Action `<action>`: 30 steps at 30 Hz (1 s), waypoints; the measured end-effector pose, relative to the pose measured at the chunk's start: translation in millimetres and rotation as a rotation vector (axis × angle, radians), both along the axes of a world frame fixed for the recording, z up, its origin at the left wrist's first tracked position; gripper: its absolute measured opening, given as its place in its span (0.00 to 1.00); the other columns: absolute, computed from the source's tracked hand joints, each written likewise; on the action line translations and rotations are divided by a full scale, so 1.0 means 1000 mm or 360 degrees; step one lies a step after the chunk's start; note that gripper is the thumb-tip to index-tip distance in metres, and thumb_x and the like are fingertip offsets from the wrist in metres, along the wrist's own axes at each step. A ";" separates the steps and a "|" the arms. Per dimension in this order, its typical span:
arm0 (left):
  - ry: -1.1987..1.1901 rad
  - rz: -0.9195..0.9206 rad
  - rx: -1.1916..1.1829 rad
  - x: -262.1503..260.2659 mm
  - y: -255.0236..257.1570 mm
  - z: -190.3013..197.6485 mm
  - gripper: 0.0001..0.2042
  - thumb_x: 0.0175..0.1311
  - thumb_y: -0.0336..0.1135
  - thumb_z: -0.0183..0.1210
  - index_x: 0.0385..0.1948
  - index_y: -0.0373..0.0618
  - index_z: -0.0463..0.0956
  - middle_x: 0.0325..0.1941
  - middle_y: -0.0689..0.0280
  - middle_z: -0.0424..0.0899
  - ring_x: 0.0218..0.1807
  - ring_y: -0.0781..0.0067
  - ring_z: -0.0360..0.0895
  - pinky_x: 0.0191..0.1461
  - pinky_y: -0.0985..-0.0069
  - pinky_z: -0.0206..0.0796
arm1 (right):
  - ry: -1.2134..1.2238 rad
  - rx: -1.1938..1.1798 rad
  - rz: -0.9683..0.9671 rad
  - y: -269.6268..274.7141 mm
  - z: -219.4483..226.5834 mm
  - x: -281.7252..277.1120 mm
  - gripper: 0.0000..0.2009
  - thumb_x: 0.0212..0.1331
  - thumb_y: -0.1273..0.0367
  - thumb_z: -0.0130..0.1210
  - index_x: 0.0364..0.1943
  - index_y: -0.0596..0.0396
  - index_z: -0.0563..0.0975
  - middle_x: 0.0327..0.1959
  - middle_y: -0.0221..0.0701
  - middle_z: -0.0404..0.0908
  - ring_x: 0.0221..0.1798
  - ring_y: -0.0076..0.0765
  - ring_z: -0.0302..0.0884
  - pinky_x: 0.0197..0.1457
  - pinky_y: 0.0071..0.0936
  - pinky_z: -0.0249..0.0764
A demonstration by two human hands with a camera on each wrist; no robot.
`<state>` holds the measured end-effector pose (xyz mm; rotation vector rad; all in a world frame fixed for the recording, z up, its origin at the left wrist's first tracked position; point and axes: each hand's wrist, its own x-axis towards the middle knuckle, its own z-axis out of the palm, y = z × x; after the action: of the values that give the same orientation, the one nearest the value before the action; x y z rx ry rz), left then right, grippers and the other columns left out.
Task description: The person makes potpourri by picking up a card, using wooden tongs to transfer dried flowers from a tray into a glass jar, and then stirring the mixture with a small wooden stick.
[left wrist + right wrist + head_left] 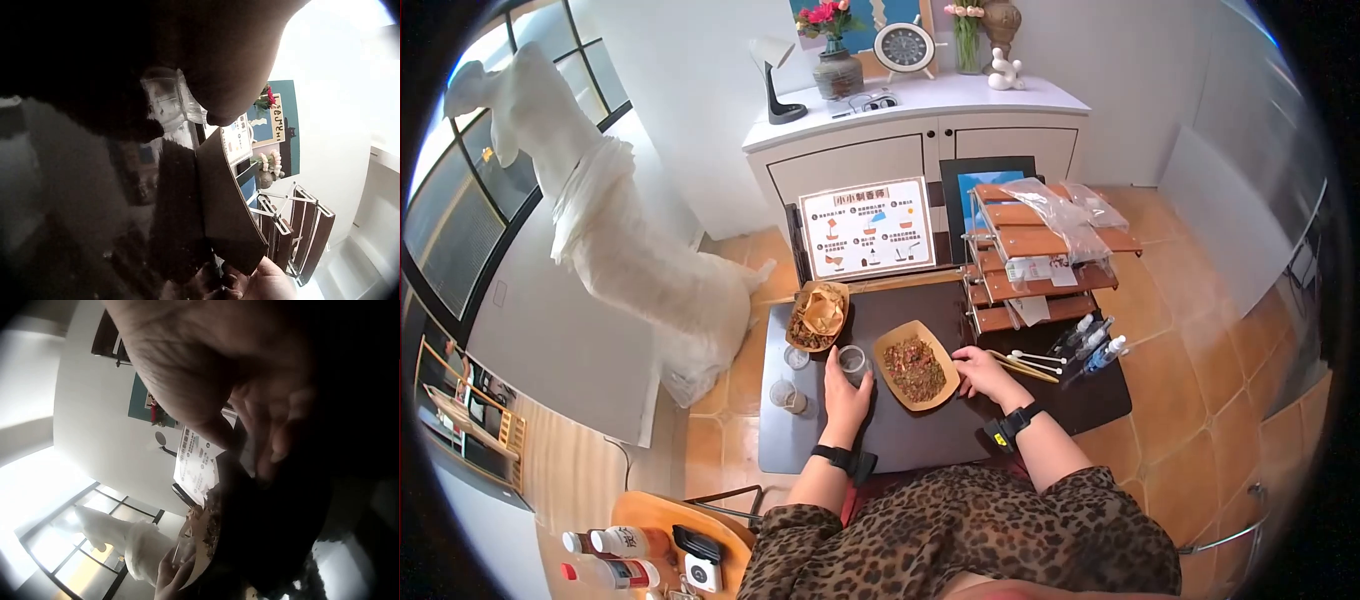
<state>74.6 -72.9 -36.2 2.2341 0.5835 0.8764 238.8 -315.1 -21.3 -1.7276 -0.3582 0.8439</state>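
Observation:
My left hand (847,396) holds a small clear cup (853,360) between thumb and fingers, close over the dark table. In the left wrist view the cup (166,99) shows between them. Beside it lies a brown paper tray (914,329) filled with a mix of dried, crumbled plant bits (915,370). At the tray's right edge my right hand (988,380) pinches the rim with thumb and fingers. The right wrist view has that hand (219,375) over the tray's shaded side. Behind my left hand stands another paper tray (803,343) with dried bits and crumpled brown paper.
Two clear cups (788,395) stand left of my left hand. Right of my right hand lie brass-coloured tools (1030,369), white spoons (1037,357) and small bottles (1105,354). A folding wooden rack (1000,285) and a picture instruction board (867,228) stand at the back.

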 end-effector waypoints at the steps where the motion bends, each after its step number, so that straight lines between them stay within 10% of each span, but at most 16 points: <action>1: -0.0001 0.0008 0.0000 -0.001 0.000 0.001 0.41 0.57 0.35 0.69 0.72 0.38 0.55 0.68 0.46 0.69 0.69 0.44 0.67 0.72 0.58 0.61 | 0.0001 0.0038 0.0065 0.003 -0.001 -0.001 0.19 0.72 0.64 0.51 0.60 0.61 0.71 0.32 0.34 0.85 0.23 0.27 0.81 0.22 0.21 0.73; 17: 0.0080 0.0007 0.0011 -0.001 -0.001 -0.003 0.43 0.56 0.38 0.70 0.72 0.38 0.55 0.69 0.48 0.69 0.68 0.45 0.68 0.71 0.58 0.62 | -0.0100 0.0071 0.0016 0.020 -0.010 -0.018 0.13 0.66 0.73 0.50 0.52 0.63 0.73 0.30 0.31 0.83 0.20 0.23 0.76 0.21 0.21 0.71; 24: 0.0164 0.0108 0.0378 -0.002 -0.002 -0.001 0.45 0.53 0.40 0.73 0.72 0.37 0.57 0.66 0.48 0.70 0.67 0.46 0.67 0.68 0.56 0.61 | -0.0252 0.0580 -0.0184 0.011 -0.040 -0.026 0.14 0.65 0.77 0.49 0.54 0.66 0.72 0.39 0.32 0.84 0.45 0.26 0.82 0.50 0.24 0.77; 30: 0.0210 0.0126 0.0255 -0.001 -0.002 -0.001 0.46 0.50 0.41 0.75 0.70 0.37 0.59 0.61 0.49 0.71 0.63 0.45 0.68 0.67 0.56 0.62 | -0.0403 0.0154 -0.0133 0.008 -0.036 -0.027 0.13 0.65 0.77 0.49 0.53 0.65 0.74 0.38 0.31 0.84 0.35 0.22 0.81 0.37 0.23 0.76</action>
<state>73.8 -75.0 -37.3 2.4421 0.6880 0.8458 212.3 -307.0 -57.3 -1.7494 -0.4850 0.5395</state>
